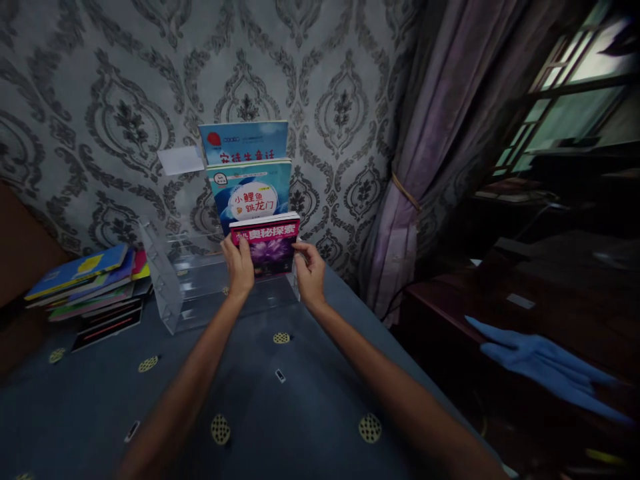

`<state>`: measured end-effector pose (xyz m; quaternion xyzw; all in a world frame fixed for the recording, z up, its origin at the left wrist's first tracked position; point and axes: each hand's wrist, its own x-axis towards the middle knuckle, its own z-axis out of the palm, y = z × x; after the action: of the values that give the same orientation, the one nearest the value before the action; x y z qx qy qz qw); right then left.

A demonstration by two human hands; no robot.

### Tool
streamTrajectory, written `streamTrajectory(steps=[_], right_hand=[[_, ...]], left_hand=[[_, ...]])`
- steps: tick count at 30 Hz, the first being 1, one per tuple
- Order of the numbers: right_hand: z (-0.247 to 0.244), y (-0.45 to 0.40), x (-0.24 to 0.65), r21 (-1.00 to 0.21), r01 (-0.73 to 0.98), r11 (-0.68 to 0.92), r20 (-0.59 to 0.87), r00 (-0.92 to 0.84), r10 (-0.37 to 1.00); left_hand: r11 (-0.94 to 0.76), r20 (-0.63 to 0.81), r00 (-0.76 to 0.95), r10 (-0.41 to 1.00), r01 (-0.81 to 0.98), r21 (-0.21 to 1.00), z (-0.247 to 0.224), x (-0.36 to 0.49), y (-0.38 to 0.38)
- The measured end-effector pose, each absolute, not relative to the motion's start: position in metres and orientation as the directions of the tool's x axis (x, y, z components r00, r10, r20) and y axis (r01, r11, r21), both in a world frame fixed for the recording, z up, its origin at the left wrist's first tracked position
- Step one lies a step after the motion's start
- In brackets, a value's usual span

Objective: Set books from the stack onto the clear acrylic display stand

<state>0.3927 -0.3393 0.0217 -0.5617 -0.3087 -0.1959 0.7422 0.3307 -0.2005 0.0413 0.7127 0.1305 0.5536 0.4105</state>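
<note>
Both hands grip a book with a magenta and purple cover [273, 250], one at each side edge. My left hand [240, 263] is closed on its left edge, thumb on the front. My right hand [310, 270] pinches the right edge. The book stands upright at a lower tier of a clear stepped rack [200, 287]; whether it rests on the rack is hidden. Behind it stand a teal book with a white oval [250, 190] and, higher at the back, a light blue book [245, 141].
A stack of books [90, 280] lies left of the rack on the blue patterned cloth [250, 413]. A white card [181, 161] sticks up at the rack's back left. Patterned wallpaper is behind. At right are a tied curtain [400, 220] and a blue glove [545, 360] on a dark surface.
</note>
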Motion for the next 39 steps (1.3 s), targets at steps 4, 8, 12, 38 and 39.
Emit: streamTrajectory(steps=[4, 8, 12, 38, 39], right_hand=[[0.011, -0.339, 0.396, -0.733, 0.624, 0.271, 0.661, 0.748, 0.065], [0.012, -0.333, 0.399, -0.715, 0.637, 0.288, 0.681, 0.728, 0.082], [0.021, -0.327, 0.403, -0.7, 0.652, 0.291, 0.704, 0.698, 0.13], [0.016, -0.311, 0.427, -0.615, 0.782, -0.102, 0.765, 0.623, 0.163], [0.016, -0.311, 0.427, -0.62, 0.777, -0.11, 0.758, 0.63, 0.171]], left_hand=[[-0.632, 0.668, 0.297, 0.682, -0.22, 0.743, 0.037, 0.332, -0.213], [-0.624, 0.662, 0.331, 0.672, -0.228, 0.747, 0.038, 0.329, -0.214], [-0.612, 0.631, 0.386, 0.673, -0.19, 0.768, 0.041, 0.325, -0.214], [-0.778, 0.36, 0.712, 0.603, 0.624, 0.067, 0.118, 0.289, -0.216], [-0.778, 0.356, 0.714, 0.603, 0.624, 0.067, 0.118, 0.289, -0.216]])
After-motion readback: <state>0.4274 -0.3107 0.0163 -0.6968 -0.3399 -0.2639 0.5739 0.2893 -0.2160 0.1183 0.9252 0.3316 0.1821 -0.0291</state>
